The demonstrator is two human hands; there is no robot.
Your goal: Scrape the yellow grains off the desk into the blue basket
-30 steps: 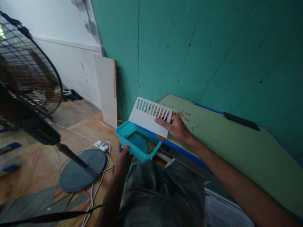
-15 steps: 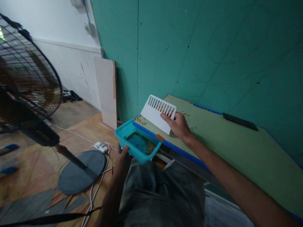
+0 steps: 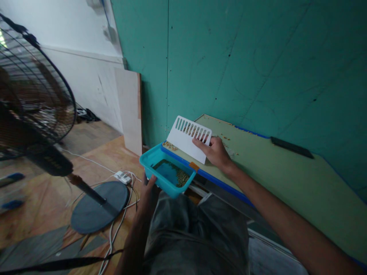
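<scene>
Teal tray (image 3: 151,162) – grains (image 3: 182,177) inside – left hand (image 3: 151,190) holding it.

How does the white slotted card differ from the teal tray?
The white slotted card is a flat sheet, the teal tray a walled box holding grains. The card stands tilted on the green table in the right hand; the tray is held at the table's edge by the left hand. Both look plastic.
</scene>
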